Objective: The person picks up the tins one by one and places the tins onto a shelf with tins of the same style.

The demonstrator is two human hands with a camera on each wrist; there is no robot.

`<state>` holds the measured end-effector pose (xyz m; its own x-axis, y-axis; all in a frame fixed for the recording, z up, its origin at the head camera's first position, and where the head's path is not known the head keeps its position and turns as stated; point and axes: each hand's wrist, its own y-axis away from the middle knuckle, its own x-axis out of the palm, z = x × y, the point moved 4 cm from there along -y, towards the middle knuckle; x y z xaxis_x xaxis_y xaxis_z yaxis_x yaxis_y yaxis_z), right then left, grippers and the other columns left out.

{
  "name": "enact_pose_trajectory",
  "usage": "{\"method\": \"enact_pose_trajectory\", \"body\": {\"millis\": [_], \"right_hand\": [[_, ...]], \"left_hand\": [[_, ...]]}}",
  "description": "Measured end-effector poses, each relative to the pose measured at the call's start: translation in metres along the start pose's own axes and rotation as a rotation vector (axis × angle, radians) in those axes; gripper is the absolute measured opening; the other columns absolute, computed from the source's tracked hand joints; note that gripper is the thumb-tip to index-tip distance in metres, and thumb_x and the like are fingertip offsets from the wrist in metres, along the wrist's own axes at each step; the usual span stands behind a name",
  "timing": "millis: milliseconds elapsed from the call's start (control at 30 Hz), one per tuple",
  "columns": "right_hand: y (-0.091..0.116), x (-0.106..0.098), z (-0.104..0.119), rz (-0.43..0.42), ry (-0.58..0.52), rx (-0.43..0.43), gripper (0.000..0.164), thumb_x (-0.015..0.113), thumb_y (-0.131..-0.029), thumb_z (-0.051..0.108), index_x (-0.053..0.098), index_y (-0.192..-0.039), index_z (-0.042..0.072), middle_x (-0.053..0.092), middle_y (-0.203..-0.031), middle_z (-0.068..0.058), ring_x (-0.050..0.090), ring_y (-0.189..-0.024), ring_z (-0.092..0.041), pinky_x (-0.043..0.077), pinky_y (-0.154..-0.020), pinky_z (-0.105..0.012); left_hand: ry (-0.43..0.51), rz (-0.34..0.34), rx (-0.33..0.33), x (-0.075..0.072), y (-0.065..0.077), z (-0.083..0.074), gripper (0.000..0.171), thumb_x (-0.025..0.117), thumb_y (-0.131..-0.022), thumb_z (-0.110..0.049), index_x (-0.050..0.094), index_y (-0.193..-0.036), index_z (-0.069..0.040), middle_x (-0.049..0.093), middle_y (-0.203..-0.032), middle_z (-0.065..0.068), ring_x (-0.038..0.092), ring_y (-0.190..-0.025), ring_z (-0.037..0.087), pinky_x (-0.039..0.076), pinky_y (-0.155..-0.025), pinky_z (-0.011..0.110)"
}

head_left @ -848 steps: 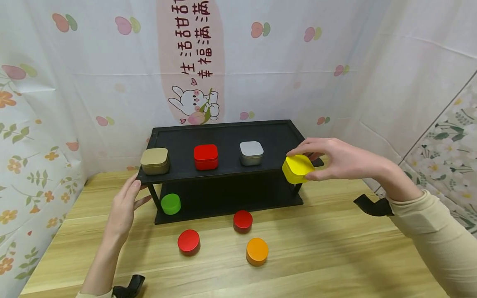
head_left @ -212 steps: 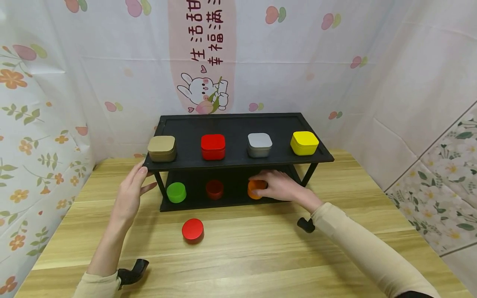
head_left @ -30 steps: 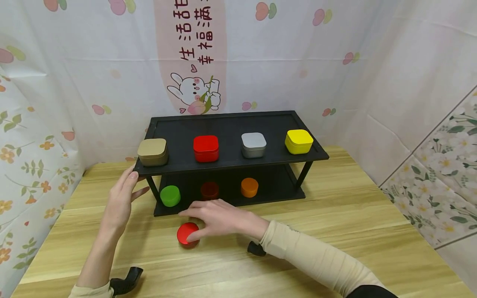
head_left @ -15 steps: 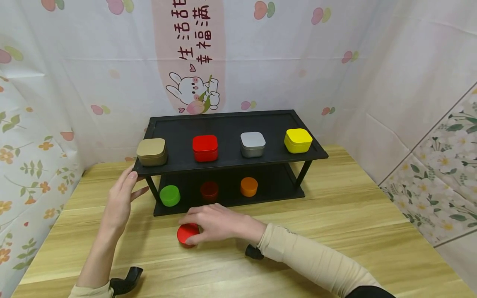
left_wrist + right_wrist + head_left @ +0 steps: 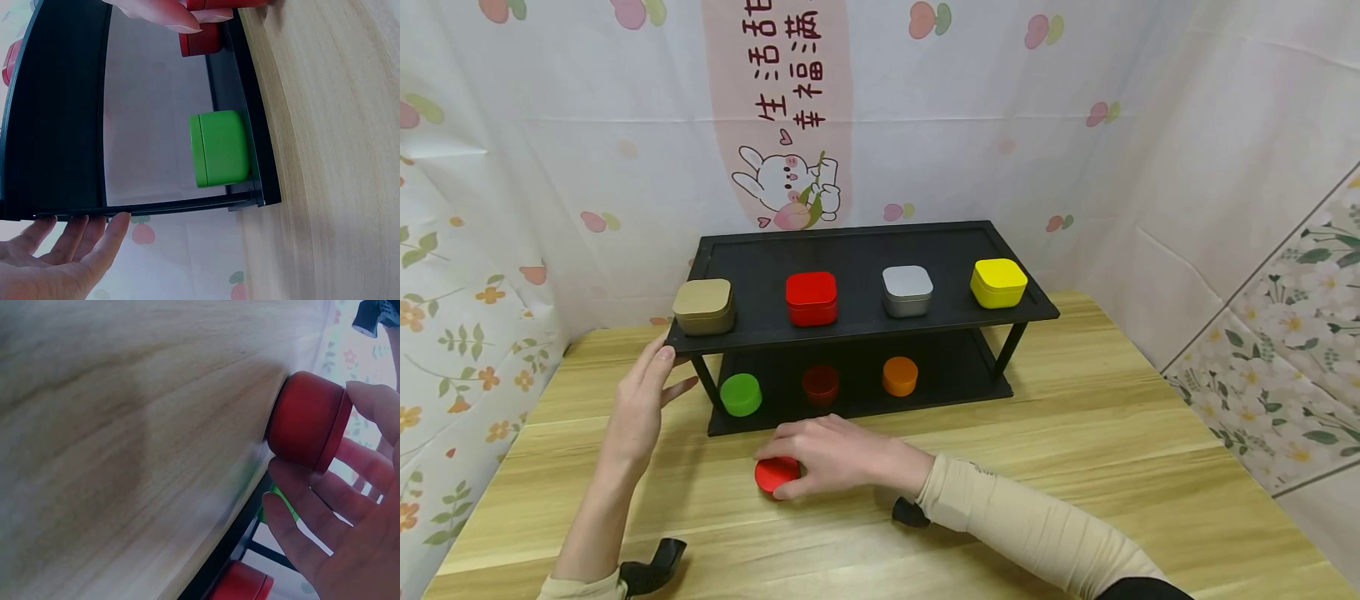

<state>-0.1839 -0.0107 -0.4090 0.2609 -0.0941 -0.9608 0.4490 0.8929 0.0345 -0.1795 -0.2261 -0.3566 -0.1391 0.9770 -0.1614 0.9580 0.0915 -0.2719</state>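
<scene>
My right hand (image 5: 835, 454) grips a red round tin (image 5: 776, 475) on the wooden table, thumb on the near side and fingers on the far side. In the right wrist view the thumb meets the lid edge of this red tin (image 5: 309, 422). My left hand (image 5: 638, 408) rests with extended fingertips on the left end of a black two-tier shelf (image 5: 865, 333); the left wrist view shows the fingertips against its side edge. On the lower tier stand a green round tin (image 5: 741, 395), a dark red round tin (image 5: 821, 385) and an orange round tin (image 5: 900, 377).
Along the upper tier sit a gold square tin (image 5: 704, 307), a red square tin (image 5: 812, 299), a silver square tin (image 5: 907, 292) and a yellow square tin (image 5: 999, 284). Patterned cloth (image 5: 970, 167) hangs behind the shelf and at both sides. The wooden table (image 5: 1075, 450) extends to the right.
Earlier, the yellow tin went onto the upper tier, and the dark red and orange tins onto the lower one. Over the last second, my right hand has closed around the remaining red tin. My left hand stays put.
</scene>
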Motion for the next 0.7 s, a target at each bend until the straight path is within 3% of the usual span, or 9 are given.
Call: {"method": "enact_pose_trajectory", "body": {"millis": [700], "right_hand": [[0.0094,-0.007,-0.0026,-0.057,0.033,0.003,0.048,0.072,-0.094,0.047,0.067,-0.137,0.026,0.065,-0.113,0.009,0.054,-0.079,0.001,0.039,-0.056,-0.006]], "left_hand": [[-0.005,0.006,0.005,-0.0002,-0.0002,0.0013,0.054,0.039,-0.112,-0.041,0.045,-0.155,-0.009,0.05,-0.142,-0.014,0.054,-0.12,-0.003,0.057,-0.09,0.007]]}}
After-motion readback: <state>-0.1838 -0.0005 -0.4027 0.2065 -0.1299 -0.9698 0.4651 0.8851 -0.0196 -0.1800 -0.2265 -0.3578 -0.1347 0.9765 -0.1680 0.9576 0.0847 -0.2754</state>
